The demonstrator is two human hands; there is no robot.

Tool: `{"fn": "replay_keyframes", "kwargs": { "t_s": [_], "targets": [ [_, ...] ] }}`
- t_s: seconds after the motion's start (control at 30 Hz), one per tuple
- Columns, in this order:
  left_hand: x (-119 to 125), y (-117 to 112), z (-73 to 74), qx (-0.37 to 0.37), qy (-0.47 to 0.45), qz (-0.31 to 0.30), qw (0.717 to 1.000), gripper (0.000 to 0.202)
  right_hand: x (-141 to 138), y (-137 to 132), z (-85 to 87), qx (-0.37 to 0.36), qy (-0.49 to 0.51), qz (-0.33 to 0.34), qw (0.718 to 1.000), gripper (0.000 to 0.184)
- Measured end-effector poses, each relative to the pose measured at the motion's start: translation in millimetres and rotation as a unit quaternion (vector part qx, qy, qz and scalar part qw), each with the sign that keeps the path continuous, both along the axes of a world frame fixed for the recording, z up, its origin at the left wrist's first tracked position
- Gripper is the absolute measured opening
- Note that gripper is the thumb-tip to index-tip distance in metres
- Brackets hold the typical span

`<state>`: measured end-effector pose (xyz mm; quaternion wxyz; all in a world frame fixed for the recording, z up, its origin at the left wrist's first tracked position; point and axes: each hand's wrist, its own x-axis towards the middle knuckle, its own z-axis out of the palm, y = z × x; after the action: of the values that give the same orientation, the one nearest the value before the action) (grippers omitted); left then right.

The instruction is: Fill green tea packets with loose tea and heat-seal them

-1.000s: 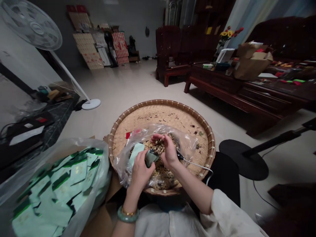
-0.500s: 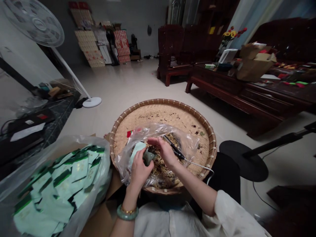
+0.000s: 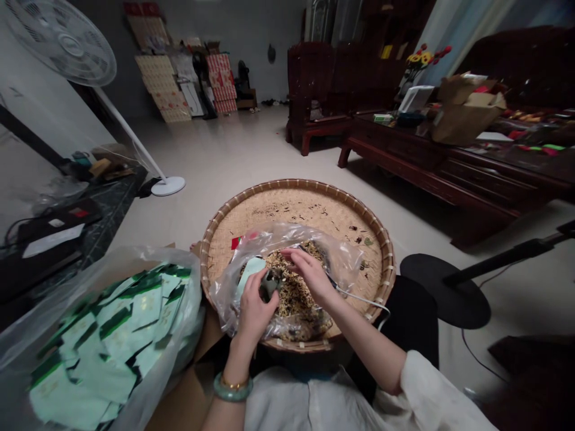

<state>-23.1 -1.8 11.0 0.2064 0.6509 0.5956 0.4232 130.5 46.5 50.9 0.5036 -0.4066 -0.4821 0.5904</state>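
A round woven tray [image 3: 386,263] rests on my lap. In it lies a clear plastic bag [image 3: 345,257] holding loose dried tea leaves [image 3: 294,293]. My left hand [image 3: 254,308] grips a small pale green packet [image 3: 251,269] with its dark mouth held open over the leaves. My right hand [image 3: 309,272] reaches into the bag, fingers curled in a pinch on the leaves beside the packet's mouth. A white cable [image 3: 359,297] runs from under my right hand across the tray's rim.
A large clear bag of several green and white packets [image 3: 103,335] sits at my left. A standing fan [image 3: 63,45] and a dark low table [image 3: 67,227] are further left. Dark wooden furniture [image 3: 426,161] and a black stand base [image 3: 444,296] lie to the right.
My right hand lifted from the leaves toward the packet, showing a dark tool under it, then dropped back onto the leaves. The left hand barely shifted.
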Motion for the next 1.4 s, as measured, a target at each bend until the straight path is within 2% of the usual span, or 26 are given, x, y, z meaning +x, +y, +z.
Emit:
{"fn": "replay_keyframes", "kwargs": {
  "t_s": [0.1,0.2,0.33,0.43,0.6,0.67,0.77,0.9,1.1,1.17,1.27,1.33,1.4],
  "targets": [
    [0,1,-2.2,0.003,-0.001,-0.008,1.000,0.046,5,-6,-3.0,0.072,-0.120,0.029,0.990,0.029],
    [0,1,-4.0,0.010,0.005,-0.009,1.000,0.049,5,-11,-4.6,0.129,-0.188,0.052,0.972,0.035],
    [2,0,-1.8,0.016,0.028,-0.021,0.999,0.055,3,-13,-5.7,0.188,-0.245,0.038,0.950,0.017],
    [2,-1,2.5,0.012,0.054,-0.025,0.998,0.061,3,-12,-6.7,0.188,-0.234,0.017,0.954,0.010],
    [0,-4,6.9,0.012,0.096,-0.023,0.995,0.066,12,-3,-8.5,0.131,-0.186,-0.035,0.973,0.014],
    [0,-5,7.6,0.006,0.100,-0.026,0.995,0.066,16,-1,-8.0,0.146,-0.216,-0.030,0.965,0.015],
    [0,-7,8.0,0.012,0.091,-0.013,0.996,0.072,18,-5,-5.2,0.169,-0.258,0.010,0.951,0.024],
    [-1,-12,5.1,0.032,0.077,-0.007,0.996,0.077,13,-19,-2.4,0.186,-0.256,0.047,0.947,0.040],
    [-6,-19,-1.4,0.069,0.088,0.001,0.994,0.078,14,-20,-12.1,0.180,-0.345,0.025,0.921,0.042],
    [-5,-19,-1.0,0.074,0.092,0.006,0.993,0.077,16,-18,-11.5,0.166,-0.330,0.028,0.929,0.042],
    [-1,-17,1.3,0.068,0.089,0.017,0.994,0.075,15,-20,-3.5,0.156,-0.244,0.043,0.956,0.041],
    [3,-14,3.0,0.057,0.083,0.012,0.995,0.076,11,-23,1.0,0.183,-0.210,0.051,0.959,0.046],
    [7,-11,4.6,0.056,0.073,0.004,0.996,0.076,8,-24,0.7,0.205,-0.220,0.047,0.953,0.039]
  ]
}}
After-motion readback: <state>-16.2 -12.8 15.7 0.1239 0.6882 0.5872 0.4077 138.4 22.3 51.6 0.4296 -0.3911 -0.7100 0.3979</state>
